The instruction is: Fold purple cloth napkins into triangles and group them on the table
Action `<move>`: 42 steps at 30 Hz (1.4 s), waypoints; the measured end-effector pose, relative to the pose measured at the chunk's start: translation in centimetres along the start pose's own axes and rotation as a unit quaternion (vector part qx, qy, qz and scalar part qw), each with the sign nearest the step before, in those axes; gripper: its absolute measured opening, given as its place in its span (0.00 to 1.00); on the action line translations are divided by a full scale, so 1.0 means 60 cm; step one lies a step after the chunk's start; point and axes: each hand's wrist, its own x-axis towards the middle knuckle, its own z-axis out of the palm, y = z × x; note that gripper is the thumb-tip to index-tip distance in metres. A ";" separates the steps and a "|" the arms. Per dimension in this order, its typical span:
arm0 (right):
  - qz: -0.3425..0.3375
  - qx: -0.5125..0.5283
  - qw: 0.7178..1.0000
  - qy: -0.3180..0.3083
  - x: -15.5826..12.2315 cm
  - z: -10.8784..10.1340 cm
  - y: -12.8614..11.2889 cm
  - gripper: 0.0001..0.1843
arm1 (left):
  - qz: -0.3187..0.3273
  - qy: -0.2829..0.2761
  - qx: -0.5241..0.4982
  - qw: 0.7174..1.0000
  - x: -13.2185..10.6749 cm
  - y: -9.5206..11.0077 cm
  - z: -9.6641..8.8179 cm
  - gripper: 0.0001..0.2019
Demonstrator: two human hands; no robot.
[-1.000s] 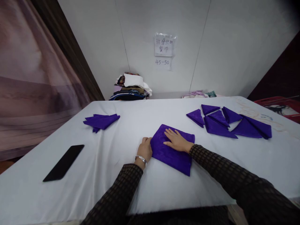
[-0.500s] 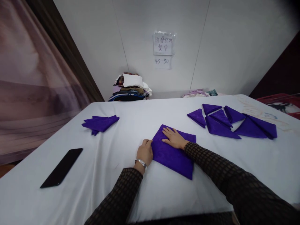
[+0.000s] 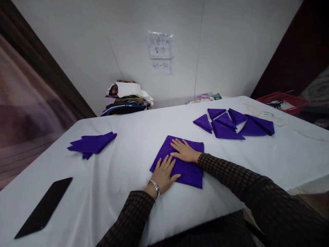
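Observation:
A folded purple cloth napkin [image 3: 189,171] lies flat on the white-covered table [image 3: 123,192] in front of me. My left hand [image 3: 163,174], with a silver bracelet at its wrist, rests palm down on the napkin's near left part, fingers spread. Just beyond it, my right hand [image 3: 184,151] presses flat on the napkin's upper middle, its fingers also stretched out. Both palms cover parts of the cloth.
Several purple napkins folded into triangles [image 3: 226,132] lie at the back right. Another purple cloth [image 3: 94,143] sits at the left, with a dark flat slab [image 3: 45,206] nearer. Stacked fabrics [image 3: 127,97] and a red basket [image 3: 288,103] stand beyond the table.
My left hand has gone from gripping the napkin's left edge to lying open on top of it. The right hand stays flat on the cloth. The camera view has turned to the right.

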 end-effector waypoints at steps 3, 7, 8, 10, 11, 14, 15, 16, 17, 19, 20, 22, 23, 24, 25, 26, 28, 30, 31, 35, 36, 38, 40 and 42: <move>0.046 -0.014 0.999 0.014 -0.043 -0.001 0.017 0.40 | 0.003 0.002 0.005 1.000 0.001 -0.004 0.001 0.32; 0.125 -0.054 0.990 0.029 -0.086 0.003 0.056 0.41 | 0.007 0.002 0.010 1.000 0.003 -0.004 0.001 0.31; 0.132 -0.061 0.989 0.037 -0.091 0.004 0.063 0.41 | 0.008 -0.001 0.011 1.000 0.004 -0.004 0.001 0.30; 0.133 -0.069 0.988 0.048 -0.094 0.005 0.070 0.42 | 0.008 -0.004 0.014 1.000 0.005 -0.005 0.001 0.30; 0.133 -0.068 0.988 0.049 -0.093 0.005 0.071 0.42 | 0.008 -0.003 0.016 1.000 0.006 -0.005 0.001 0.30; 0.138 -0.051 0.989 0.033 -0.088 -0.005 0.067 0.41 | 0.009 0.006 0.024 1.000 0.006 -0.007 0.002 0.30; 0.142 -0.040 0.989 0.025 -0.088 -0.011 0.063 0.41 | 0.009 0.009 0.026 1.000 0.006 -0.007 0.002 0.30; 0.143 -0.028 0.989 0.021 -0.089 -0.018 0.058 0.40 | 0.009 0.012 0.028 1.000 0.006 -0.008 0.002 0.30; 0.139 -0.018 0.990 0.023 -0.093 -0.025 0.051 0.40 | 0.007 0.013 0.029 0.999 0.006 -0.008 0.003 0.30; 0.116 -0.005 0.993 0.039 -0.106 -0.034 0.032 0.40 | 0.003 0.014 0.032 0.999 0.006 -0.010 0.005 0.30; 0.097 -0.001 0.994 0.048 -0.114 -0.035 0.020 0.40 | 0.001 0.016 0.034 0.999 0.006 -0.011 0.006 0.30; 0.055 0.007 0.997 0.044 -0.134 -0.028 -0.006 0.39 | -0.001 0.022 0.036 0.999 0.007 -0.014 0.009 0.29; 0.035 0.013 0.999 0.033 -0.143 -0.021 -0.018 0.39 | -0.002 0.025 0.038 0.999 0.008 -0.015 0.011 0.29; 0.019 0.016 0.999 0.023 -0.151 -0.014 -0.027 0.39 | -0.003 0.027 0.039 0.999 0.008 -0.016 0.013 0.29; 0.009 0.017 1.000 0.015 -0.157 -0.008 -0.035 0.40 | -0.004 0.028 0.041 0.999 0.009 -0.017 0.014 0.29; 0.004 0.017 1.000 0.010 -0.162 -0.003 -0.040 0.40 | -0.004 0.029 0.043 0.999 0.009 -0.019 0.015 0.29; 0.010 0.021 1.000 0.003 -0.167 -0.001 -0.047 0.40 | 0.000 0.030 0.047 0.998 0.010 -0.021 0.016 0.29; 0.017 0.029 0.999 0.003 -0.171 -0.008 -0.054 0.39 | 0.001 0.030 0.052 0.998 0.010 -0.022 0.016 0.29; 0.013 0.035 0.999 0.004 -0.173 -0.012 -0.058 0.39 | 0.001 0.027 0.054 0.998 0.010 -0.023 0.016 0.29; -0.029 0.053 0.998 0.008 -0.190 -0.017 -0.080 0.40 | 0.001 0.025 0.057 0.998 0.010 -0.024 0.015 0.29; -0.036 0.056 0.998 0.003 -0.195 -0.014 -0.085 0.40 | 0.003 0.028 0.057 0.998 0.010 -0.025 0.016 0.29; -0.036 0.057 0.998 -0.005 -0.203 -0.008 -0.091 0.40 | 0.004 0.030 0.058 0.998 0.010 -0.026 0.017 0.29; -0.029 0.056 0.998 -0.006 -0.208 -0.005 -0.096 0.40 | 0.004 0.027 0.060 0.998 0.010 -0.027 0.018 0.29; -0.029 0.058 0.998 -0.002 -0.213 -0.006 -0.102 0.40 | 0.003 0.023 0.063 0.998 0.010 -0.028 0.020 0.28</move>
